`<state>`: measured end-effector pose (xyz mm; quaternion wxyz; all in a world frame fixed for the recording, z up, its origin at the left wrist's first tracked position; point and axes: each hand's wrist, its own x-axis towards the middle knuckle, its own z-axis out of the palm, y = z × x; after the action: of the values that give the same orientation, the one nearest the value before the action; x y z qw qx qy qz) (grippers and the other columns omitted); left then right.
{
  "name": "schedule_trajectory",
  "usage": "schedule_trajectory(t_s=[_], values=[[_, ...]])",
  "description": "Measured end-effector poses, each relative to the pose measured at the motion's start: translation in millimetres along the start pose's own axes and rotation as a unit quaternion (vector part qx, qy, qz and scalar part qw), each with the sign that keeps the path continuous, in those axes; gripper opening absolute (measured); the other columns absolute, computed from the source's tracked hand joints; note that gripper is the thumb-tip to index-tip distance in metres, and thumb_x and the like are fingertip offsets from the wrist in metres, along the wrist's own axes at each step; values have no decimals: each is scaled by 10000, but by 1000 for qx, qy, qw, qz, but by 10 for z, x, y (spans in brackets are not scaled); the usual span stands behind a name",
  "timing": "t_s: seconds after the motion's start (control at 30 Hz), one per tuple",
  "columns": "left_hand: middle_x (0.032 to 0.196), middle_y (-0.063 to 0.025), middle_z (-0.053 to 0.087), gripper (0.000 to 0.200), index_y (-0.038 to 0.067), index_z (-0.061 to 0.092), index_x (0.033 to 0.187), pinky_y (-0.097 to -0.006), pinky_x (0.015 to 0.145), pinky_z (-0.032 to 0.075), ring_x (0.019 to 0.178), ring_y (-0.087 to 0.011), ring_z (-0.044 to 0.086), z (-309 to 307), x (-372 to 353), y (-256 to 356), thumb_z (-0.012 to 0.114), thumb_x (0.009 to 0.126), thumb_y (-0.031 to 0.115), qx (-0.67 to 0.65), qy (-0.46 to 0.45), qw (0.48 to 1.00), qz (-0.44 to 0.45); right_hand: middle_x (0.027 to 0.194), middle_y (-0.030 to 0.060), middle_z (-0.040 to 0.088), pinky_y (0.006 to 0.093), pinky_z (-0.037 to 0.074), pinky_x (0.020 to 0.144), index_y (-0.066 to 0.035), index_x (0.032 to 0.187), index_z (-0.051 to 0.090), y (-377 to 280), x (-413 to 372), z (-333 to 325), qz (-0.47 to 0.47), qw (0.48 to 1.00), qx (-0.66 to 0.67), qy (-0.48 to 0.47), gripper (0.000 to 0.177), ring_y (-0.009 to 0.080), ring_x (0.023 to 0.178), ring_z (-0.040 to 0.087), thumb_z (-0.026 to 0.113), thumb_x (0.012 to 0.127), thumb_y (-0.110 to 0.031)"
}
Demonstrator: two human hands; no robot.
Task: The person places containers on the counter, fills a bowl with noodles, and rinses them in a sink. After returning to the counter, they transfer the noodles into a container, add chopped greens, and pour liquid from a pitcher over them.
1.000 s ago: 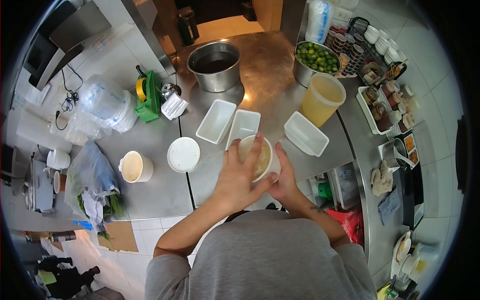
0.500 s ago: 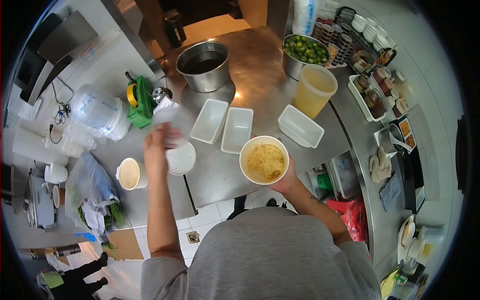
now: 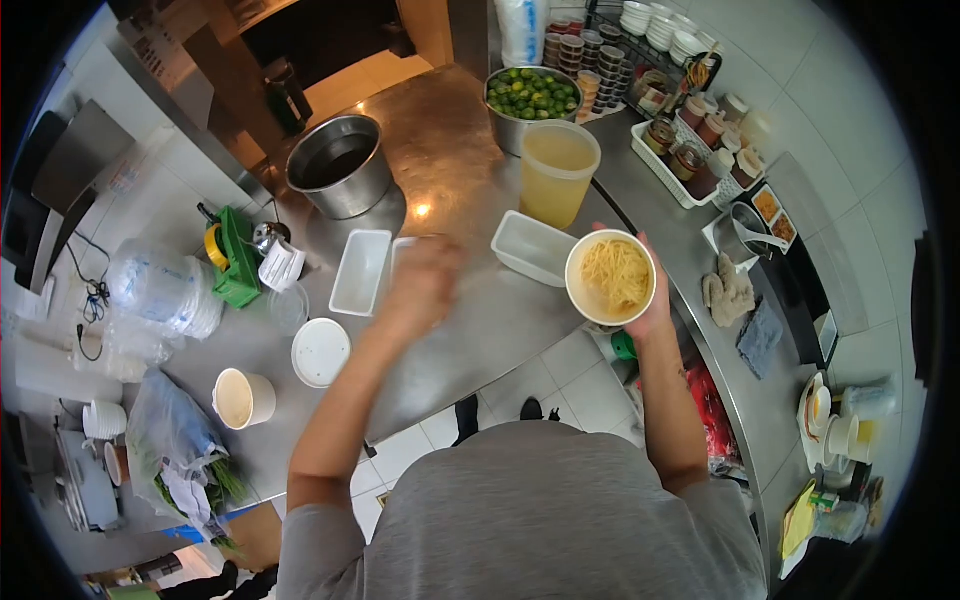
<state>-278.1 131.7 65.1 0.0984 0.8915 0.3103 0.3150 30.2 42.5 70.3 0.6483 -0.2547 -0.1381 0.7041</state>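
My right hand holds a white paper bowl of thin yellow noodles from beneath and the side. My left hand is smeared by motion above a white plastic tray that it mostly covers, so its fingers cannot be made out. A second white tray stands to the left, and a third lies between the hands. Left of my left forearm are a round white lid, a clear plastic lid and a paper tub with pale contents.
Further back stand a steel pot of dark liquid, a pot of green citrus fruits and a tall tub of yellow liquid. A green tape dispenser and bagged greens are at left. Sauce jars fill a white basket at right.
My left hand has let go of the clear lid, now on the table, and moved right over a tray. The noodle bowl has moved right with my right hand. The view has shifted.
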Motion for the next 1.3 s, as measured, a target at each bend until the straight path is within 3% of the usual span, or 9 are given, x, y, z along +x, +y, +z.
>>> schedule_trajectory(t_s=[0.1, 0.2, 0.4, 0.6, 0.7, 0.8, 1.0, 1.1, 1.3], values=[[1043, -103, 599, 343, 78, 647, 1024, -429, 944, 354, 1104, -289, 495, 692, 347, 319, 621, 691, 0, 61, -44, 993, 88, 1021, 138, 678, 372, 555, 821, 4, 1078, 612, -149, 68, -41, -19, 998, -23, 55, 469, 236, 912, 673, 504, 952, -435], [1010, -79, 593, 322, 88, 660, 1008, -411, 905, 347, 1034, -257, 505, 939, 417, 264, 629, 692, 31, 104, -205, 971, 69, 984, 120, 682, 360, 559, 798, -7, 1054, 620, -271, 196, -224, -31, 996, -69, 51, 436, 214, 888, 674, 530, 944, -420], [1002, -95, 587, 323, 57, 649, 1026, -383, 881, 347, 1003, -255, 509, 678, -48, 402, 617, 707, 17, 88, -216, 971, 40, 944, 85, 669, 303, 520, 786, -29, 1020, 623, -313, 394, -213, -12, 977, -210, 45, 406, 173, 858, 649, 560, 929, -420], [1069, -157, 566, 398, 5, 582, 1136, -420, 848, 469, 1003, -347, 561, 418, 304, 863, 662, 754, 78, -93, 45, 994, 21, 961, 86, 657, 302, 487, 817, -28, 1036, 620, -13, 648, -102, 31, 959, -281, 28, 405, 174, 890, 628, 565, 925, -413], [1086, -186, 559, 421, 1, 587, 1106, -428, 816, 510, 980, -369, 584, 635, 468, 911, 709, 717, 105, -26, 58, 998, 20, 997, 119, 651, 329, 507, 835, -13, 1052, 614, 135, 720, -8, 36, 963, -265, 20, 398, 202, 921, 633, 562, 930, -389], [1087, -207, 557, 450, 6, 578, 1103, -432, 812, 512, 983, -368, 590, 726, 525, 836, 723, 686, 92, -32, -31, 998, -37, 946, 65, 638, 277, 459, 792, -36, 1024, 618, 171, 742, 102, 42, 942, -332, 33, 359, 152, 872, 600, 594, 908, -375], [1079, -173, 558, 511, 41, 553, 1144, -441, 781, 515, 968, -356, 595, 807, 490, 622, 715, 660, 64, -5, -101, 993, -52, 907, 60, 634, 273, 450, 775, -37, 982, 638, 196, 746, 237, 44, 932, -360, 12, 338, 148, 842, 591, 594, 902, -363], [1059, -169, 556, 497, 71, 562, 1145, -445, 772, 513, 959, -355, 595, 638, 460, 673, 702, 668, 53, -44, -62, 996, -39, 903, 59, 636, 268, 447, 769, -35, 977, 649, 106, 795, 235, 22, 923, -384, 8, 342, 144, 842, 593, 598, 898, -363], [1022, -176, 546, 466, 72, 556, 1160, -450, 791, 506, 965, -352, 591, 399, 316, 658, 655, 707, 25, -28, -162, 983, -79, 909, 60, 640, 263, 448, 777, -29, 1023, 648, 31, 819, 143, -7, 914, -405, 9, 331, 144, 849, 602, 589, 908, -333]])
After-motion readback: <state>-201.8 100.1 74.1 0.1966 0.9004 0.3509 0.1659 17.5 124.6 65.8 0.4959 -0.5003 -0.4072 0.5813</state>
